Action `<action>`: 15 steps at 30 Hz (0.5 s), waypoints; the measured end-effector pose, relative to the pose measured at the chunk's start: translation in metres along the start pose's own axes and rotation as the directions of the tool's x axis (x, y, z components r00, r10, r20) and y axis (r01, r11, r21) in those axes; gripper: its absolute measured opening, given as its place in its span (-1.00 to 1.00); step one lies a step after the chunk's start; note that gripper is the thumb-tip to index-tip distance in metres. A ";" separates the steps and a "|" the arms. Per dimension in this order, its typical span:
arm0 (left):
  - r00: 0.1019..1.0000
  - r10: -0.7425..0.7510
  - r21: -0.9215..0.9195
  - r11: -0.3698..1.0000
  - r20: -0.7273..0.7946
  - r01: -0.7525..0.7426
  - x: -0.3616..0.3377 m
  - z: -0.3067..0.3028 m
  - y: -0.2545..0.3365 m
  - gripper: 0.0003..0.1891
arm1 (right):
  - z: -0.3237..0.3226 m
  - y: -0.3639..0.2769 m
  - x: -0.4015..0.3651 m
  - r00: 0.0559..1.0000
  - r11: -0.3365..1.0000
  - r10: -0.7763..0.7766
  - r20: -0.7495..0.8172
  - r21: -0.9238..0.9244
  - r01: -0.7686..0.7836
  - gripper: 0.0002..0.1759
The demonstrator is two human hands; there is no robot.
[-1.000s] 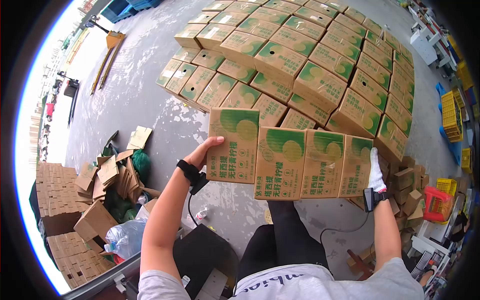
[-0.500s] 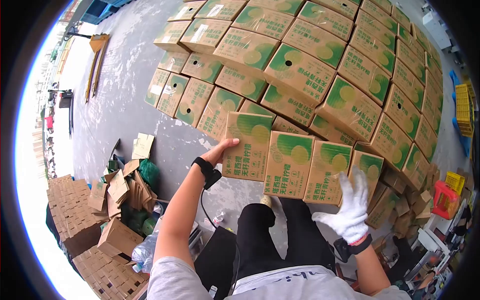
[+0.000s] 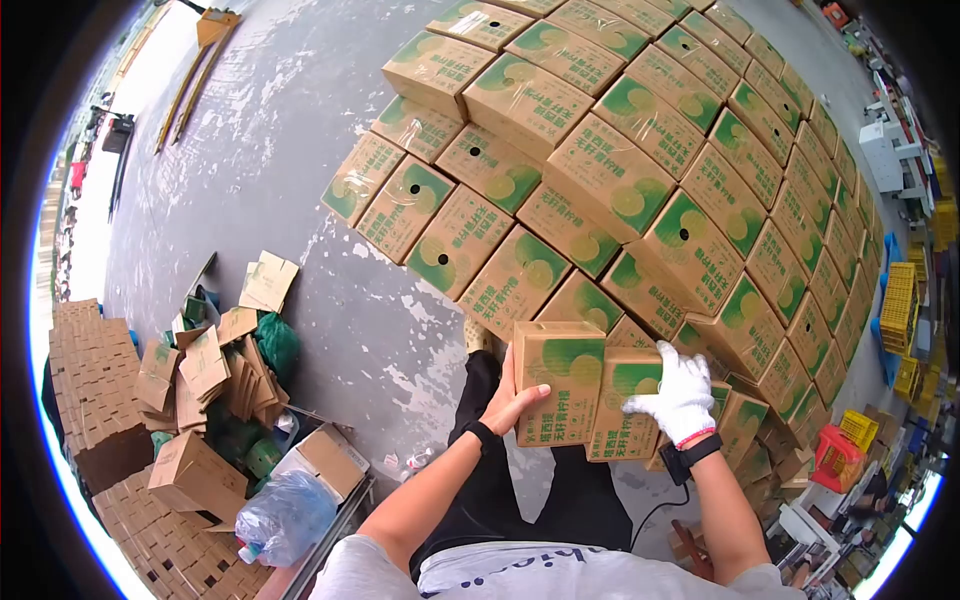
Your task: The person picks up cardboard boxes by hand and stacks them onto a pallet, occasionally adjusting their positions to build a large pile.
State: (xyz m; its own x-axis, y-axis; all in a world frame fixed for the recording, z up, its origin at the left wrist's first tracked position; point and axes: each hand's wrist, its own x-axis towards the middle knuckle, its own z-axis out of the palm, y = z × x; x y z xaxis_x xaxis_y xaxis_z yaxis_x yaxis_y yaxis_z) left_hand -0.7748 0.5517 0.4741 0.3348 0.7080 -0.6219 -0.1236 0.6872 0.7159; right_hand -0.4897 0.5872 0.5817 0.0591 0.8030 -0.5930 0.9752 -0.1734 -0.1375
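A cardboard carton [image 3: 560, 375] with green print stands in front of my body. My bare left hand [image 3: 512, 402] grips its left side, the thumb lying across the front face. Against its right side stands a second, similar carton [image 3: 615, 420], a little lower. My right hand [image 3: 680, 398], in a white knitted glove, clasps the right part of this second carton, thumb on the front and fingers toward the far right edge. The glove hides part of that face. More cartons [image 3: 742, 428] show just right of the glove.
A large stack of printed cartons [image 3: 610, 175] spreads ahead and to the right. Flattened cardboard [image 3: 205, 365], a clear plastic bag [image 3: 285, 520] and brown stacked cardboard [image 3: 95, 375] lie left. A red container [image 3: 838, 458] and yellow crates [image 3: 898, 310] are at right.
The view has shifted. My left hand has gone from the first carton's top left edge to lower on its side. My gloved hand has moved left from the far carton onto the second one.
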 end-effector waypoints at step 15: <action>0.958 0.070 -0.012 0.997 -0.278 -0.076 0.001 -0.039 0.005 0.22 | -0.001 -0.098 0.032 0.994 0.995 0.092 0.052 -0.035 -0.090 0.62</action>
State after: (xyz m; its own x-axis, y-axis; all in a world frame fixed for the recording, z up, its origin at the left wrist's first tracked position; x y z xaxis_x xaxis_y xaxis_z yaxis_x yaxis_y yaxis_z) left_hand -0.8115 0.5621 0.4646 0.0521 0.7715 -0.6342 -0.1604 0.6332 0.7572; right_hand -0.5835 0.6310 0.5770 0.1369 0.7529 -0.6437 0.9728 -0.2247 -0.0559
